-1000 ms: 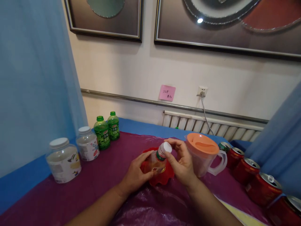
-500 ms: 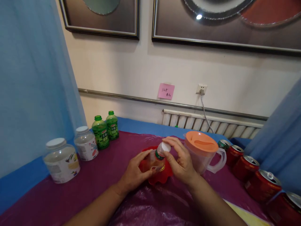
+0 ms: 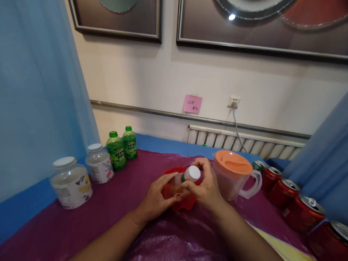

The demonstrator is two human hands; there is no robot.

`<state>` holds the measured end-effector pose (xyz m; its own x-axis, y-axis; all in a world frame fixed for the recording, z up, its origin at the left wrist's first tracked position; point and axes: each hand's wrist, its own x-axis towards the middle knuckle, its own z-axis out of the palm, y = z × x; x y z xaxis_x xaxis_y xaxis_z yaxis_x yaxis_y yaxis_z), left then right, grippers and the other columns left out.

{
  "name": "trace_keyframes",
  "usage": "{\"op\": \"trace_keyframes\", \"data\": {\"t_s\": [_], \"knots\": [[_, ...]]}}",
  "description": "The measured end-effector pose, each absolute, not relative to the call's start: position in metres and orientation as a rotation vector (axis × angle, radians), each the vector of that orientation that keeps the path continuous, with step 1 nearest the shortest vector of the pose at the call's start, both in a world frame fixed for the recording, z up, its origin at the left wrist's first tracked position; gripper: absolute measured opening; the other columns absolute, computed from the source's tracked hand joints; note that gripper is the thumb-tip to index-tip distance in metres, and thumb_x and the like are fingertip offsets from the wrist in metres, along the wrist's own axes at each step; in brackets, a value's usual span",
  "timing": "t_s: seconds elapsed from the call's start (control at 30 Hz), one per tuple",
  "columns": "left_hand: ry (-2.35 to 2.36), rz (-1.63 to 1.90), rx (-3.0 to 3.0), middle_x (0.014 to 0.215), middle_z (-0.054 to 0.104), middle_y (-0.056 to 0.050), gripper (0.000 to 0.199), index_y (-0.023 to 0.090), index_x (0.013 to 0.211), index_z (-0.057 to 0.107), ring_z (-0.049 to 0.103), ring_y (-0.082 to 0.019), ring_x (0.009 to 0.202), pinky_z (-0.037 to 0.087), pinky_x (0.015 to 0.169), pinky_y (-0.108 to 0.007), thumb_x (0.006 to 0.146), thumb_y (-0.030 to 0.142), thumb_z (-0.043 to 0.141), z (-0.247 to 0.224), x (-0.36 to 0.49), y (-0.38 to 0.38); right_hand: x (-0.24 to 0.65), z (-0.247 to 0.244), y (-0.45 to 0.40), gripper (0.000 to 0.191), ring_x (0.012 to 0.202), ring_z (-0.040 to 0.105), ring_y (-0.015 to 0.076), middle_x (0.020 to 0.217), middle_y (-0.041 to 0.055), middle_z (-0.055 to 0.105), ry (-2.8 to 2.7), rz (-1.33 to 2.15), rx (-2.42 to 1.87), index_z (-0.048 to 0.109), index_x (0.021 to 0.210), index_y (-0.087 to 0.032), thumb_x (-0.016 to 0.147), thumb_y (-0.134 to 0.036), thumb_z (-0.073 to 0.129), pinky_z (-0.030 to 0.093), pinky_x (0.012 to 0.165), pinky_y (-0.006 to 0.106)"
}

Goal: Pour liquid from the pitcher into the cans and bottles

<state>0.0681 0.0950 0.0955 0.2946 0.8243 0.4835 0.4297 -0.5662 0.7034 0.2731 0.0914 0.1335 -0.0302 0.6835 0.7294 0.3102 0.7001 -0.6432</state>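
Note:
A small clear bottle (image 3: 178, 185) with a white cap (image 3: 194, 173) is held tilted between both hands, its capped end pointing up and to the right. My left hand (image 3: 157, 195) wraps around the bottle's body, fingers on the far side and thumb on the near side. At the neck, just below the cap, the thumb and fingers of my right hand (image 3: 206, 185) close on the same bottle. Under it lies a red scalloped dish (image 3: 187, 206), partly covered by the hands and bottle. A clear pitcher (image 3: 227, 183) with an orange lid stands just right of my right hand.
Two clear jars (image 3: 71, 186) with white lids and two green bottles (image 3: 116, 152) stand at the left. Several drink cans (image 3: 303, 214) line the right side, near a yellow cloth or sheet (image 3: 280, 244). A purple plastic sheet (image 3: 116, 214) covers the table.
My right fingers have shifted from the cap down to the neck, leaving the cap's top uncovered. The capped end has moved slightly right and tipped toward me. My left hand keeps its hold.

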Motion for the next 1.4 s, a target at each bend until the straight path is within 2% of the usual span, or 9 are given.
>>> {"op": "trace_keyframes", "data": {"t_s": [0.13, 0.27, 0.43, 0.63, 0.83, 0.97, 1.07, 1.17, 1.4], "knots": [[1.147, 1.205, 2.097, 0.133, 0.068, -0.009, 0.063, 0.025, 0.132, 0.063, 0.065, -0.029, 0.121, 0.05, 0.108, -0.047, 0.075, 0.043, 0.082, 0.099, 0.069, 0.093, 0.272, 0.13, 0.088, 0.056, 0.131, 0.052, 0.0267, 0.146, 0.0129, 0.051, -1.67, 0.555, -0.617, 0.038, 0.148, -0.026, 0.098, -0.046, 0.053, 0.045, 0.106, 0.046], [1.149, 1.204, 2.063, 0.131, 0.069, -0.009, 0.063, 0.024, 0.131, 0.063, 0.066, -0.028, 0.119, 0.051, 0.106, -0.045, 0.075, 0.046, 0.082, 0.101, 0.07, 0.093, 0.27, 0.125, 0.09, 0.041, 0.121, 0.06, 0.0246, 0.129, 0.0094, 0.064, -1.605, 0.501, -0.673, 0.051, 0.138, -0.027, 0.098, -0.038, 0.057, 0.046, 0.106, 0.047], [1.114, 1.207, 2.075, 0.133, 0.068, -0.008, 0.064, 0.025, 0.133, 0.062, 0.065, -0.028, 0.12, 0.05, 0.108, -0.045, 0.074, 0.04, 0.083, 0.097, 0.069, 0.095, 0.267, 0.125, 0.087, 0.08, 0.117, 0.059, 0.0294, 0.131, 0.0133, 0.057, -1.545, 0.441, -0.798, 0.043, 0.142, -0.022, 0.079, -0.058, 0.075, 0.049, 0.101, 0.05], [1.143, 1.223, 2.038, 0.132, 0.069, -0.01, 0.064, 0.024, 0.131, 0.063, 0.065, -0.029, 0.12, 0.051, 0.107, -0.047, 0.074, 0.045, 0.082, 0.1, 0.069, 0.094, 0.264, 0.124, 0.084, 0.044, 0.128, 0.055, 0.0253, 0.138, 0.012, 0.058, -1.569, 0.502, -0.664, 0.045, 0.144, -0.027, 0.1, -0.034, 0.052, 0.044, 0.108, 0.049], [1.128, 1.228, 2.045, 0.133, 0.068, -0.01, 0.067, 0.025, 0.133, 0.062, 0.064, -0.03, 0.122, 0.05, 0.108, -0.048, 0.071, 0.039, 0.085, 0.096, 0.067, 0.096, 0.262, 0.118, 0.088, 0.071, 0.116, 0.06, 0.0282, 0.131, 0.013, 0.057, -1.509, 0.406, -0.788, 0.041, 0.143, -0.024, 0.084, -0.043, 0.075, 0.049, 0.101, 0.049], [1.139, 1.244, 2.039, 0.132, 0.069, -0.01, 0.066, 0.024, 0.133, 0.062, 0.065, -0.03, 0.12, 0.05, 0.107, -0.049, 0.073, 0.042, 0.083, 0.097, 0.068, 0.096, 0.262, 0.12, 0.086, 0.047, 0.129, 0.054, 0.0246, 0.14, 0.0126, 0.055, -1.573, 0.417, -0.642, 0.039, 0.147, -0.026, 0.101, -0.028, 0.049, 0.045, 0.108, 0.048], [1.12, 1.223, 2.057, 0.13, 0.07, -0.01, 0.063, 0.024, 0.131, 0.063, 0.066, -0.029, 0.118, 0.052, 0.105, -0.046, 0.075, 0.045, 0.081, 0.099, 0.07, 0.094, 0.26, 0.121, 0.085, 0.037, 0.115, 0.061, 0.0225, 0.124, 0.0089, 0.063, -1.542, 0.318, -0.709, 0.051, 0.133, -0.026, 0.096, -0.026, 0.059, 0.049, 0.1, 0.043], [1.103, 1.205, 2.078, 0.132, 0.069, -0.009, 0.062, 0.025, 0.132, 0.062, 0.065, -0.028, 0.119, 0.051, 0.107, -0.045, 0.075, 0.044, 0.082, 0.097, 0.07, 0.094, 0.259, 0.12, 0.084, 0.041, 0.103, 0.063, 0.0215, 0.113, 0.0067, 0.064, -1.471, 0.271, -0.786, 0.054, 0.126, -0.025, 0.088, -0.028, 0.071, 0.052, 0.093, 0.04], [1.165, 1.258, 2.013, 0.132, 0.068, -0.009, 0.067, 0.025, 0.132, 0.062, 0.063, -0.03, 0.122, 0.047, 0.111, -0.05, 0.072, 0.046, 0.083, 0.095, 0.069, 0.092, 0.259, 0.118, 0.08, 0.04, 0.124, 0.059, 0.0242, 0.134, 0.0104, 0.061, -1.495, 0.387, -0.643, 0.05, 0.138, -0.026, 0.098, -0.023, 0.056, 0.047, 0.105, 0.046]]}}
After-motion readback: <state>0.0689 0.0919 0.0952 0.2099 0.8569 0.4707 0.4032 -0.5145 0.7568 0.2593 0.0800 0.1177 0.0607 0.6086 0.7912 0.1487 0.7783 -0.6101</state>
